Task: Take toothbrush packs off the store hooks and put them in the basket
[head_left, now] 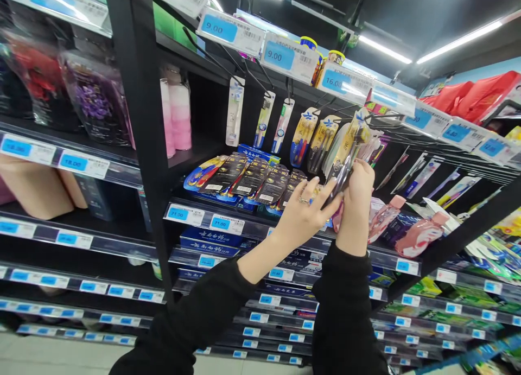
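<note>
A carded toothbrush pack [345,151] is tilted at the front of a hanging row, near the end of its hook. My right hand [358,186] is closed on the right edge of this pack. At its lower end, my left hand [310,208], with a ring on one finger, pinches it between thumb and fingers. More toothbrush packs [303,136] hang to the left, some yellow and some single and slim. Below them, several dark-backed toothbrush packs [249,177] lie in a fanned row on the shelf. Part of the held pack is hidden behind my fingers.
Price labels [280,55] run along the shelf edge above the hooks. A black upright post [142,120] divides the shelving at left, with pink bottles [179,114] beside it. Pink-capped bottles [421,235] stand to the right. Blue boxes [209,238] fill a lower shelf.
</note>
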`<state>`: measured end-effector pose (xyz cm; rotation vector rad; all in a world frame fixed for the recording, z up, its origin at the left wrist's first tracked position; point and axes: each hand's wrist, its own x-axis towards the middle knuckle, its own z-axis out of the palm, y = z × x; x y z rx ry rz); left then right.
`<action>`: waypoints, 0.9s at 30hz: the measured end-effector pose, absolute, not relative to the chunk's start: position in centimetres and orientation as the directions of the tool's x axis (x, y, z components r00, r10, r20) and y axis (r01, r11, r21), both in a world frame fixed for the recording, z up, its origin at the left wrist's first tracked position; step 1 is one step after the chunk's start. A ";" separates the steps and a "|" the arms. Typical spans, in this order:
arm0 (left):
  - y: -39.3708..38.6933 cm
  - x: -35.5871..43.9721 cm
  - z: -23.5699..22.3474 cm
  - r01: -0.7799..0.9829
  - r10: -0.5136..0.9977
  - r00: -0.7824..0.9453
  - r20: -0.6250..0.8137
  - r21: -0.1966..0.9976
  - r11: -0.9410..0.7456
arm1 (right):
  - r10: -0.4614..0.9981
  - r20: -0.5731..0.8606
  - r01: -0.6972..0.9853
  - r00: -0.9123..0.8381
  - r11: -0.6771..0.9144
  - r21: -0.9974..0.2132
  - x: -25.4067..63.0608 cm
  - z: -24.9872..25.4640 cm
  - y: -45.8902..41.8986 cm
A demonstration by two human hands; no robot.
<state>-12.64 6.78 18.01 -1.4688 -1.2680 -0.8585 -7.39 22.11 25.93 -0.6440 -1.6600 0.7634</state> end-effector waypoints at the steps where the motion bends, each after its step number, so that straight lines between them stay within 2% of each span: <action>1: 6.7 -12.3 18.0 0.976 0.288 0.211 0.934 -0.218 -0.009 | 0.757 0.633 -0.048 -0.161 0.635 -0.771 -6.6 25.8 21.2; 3: 6.5 -11.6 18.0 0.978 0.283 0.207 0.936 -0.199 -0.056 | 0.748 0.655 -0.181 -0.111 0.632 -0.753 -5.3 25.9 19.5; 9: 6.5 -9.7 18.9 0.971 0.256 0.216 0.942 -0.180 -0.159 | 0.737 0.675 -0.300 -0.037 0.637 -0.711 -3.0 27.5 16.3; 13: 5.3 -8.8 18.4 0.970 0.190 0.172 0.967 -0.132 -0.205 | 0.722 0.689 -0.465 -0.063 0.589 -0.661 -1.7 27.7 13.6; 15: 4.2 -8.2 17.2 0.947 0.157 0.114 0.981 -0.060 -0.314 | 0.697 0.712 -0.497 -0.086 0.589 -0.637 -1.2 26.8 12.2; 16: 3.7 -7.8 16.5 0.914 0.149 0.039 0.988 0.025 -0.406 | 0.682 0.723 -0.499 -0.115 0.589 -0.635 -1.1 26.2 11.5; 18: 2.8 -6.8 15.4 0.720 0.200 -0.256 0.946 0.325 -0.613 | 0.657 0.730 -0.488 -0.189 0.582 -0.650 -1.3 24.6 10.5; 20: 2.2 -5.8 14.8 0.317 0.354 -0.573 0.739 0.598 -0.736 | 0.648 0.723 -0.461 -0.240 0.579 -0.672 -1.9 22.9 9.9; 21: 2.0 -5.4 14.7 0.103 0.441 -0.653 0.616 0.649 -0.754 | 0.655 0.714 -0.450 -0.245 0.576 -0.683 -2.2 22.1 9.8; 23: 1.9 -5.0 15.0 -0.195 0.564 -0.684 0.462 0.630 -0.752 | 0.685 0.690 -0.457 -0.233 0.549 -0.700 -2.9 20.7 9.8; 27: 2.2 -5.6 15.3 -0.396 0.653 -0.655 0.381 0.562 -0.726 | 0.710 0.653 -0.456 -0.265 0.505 -0.733 -3.1 19.4 11.1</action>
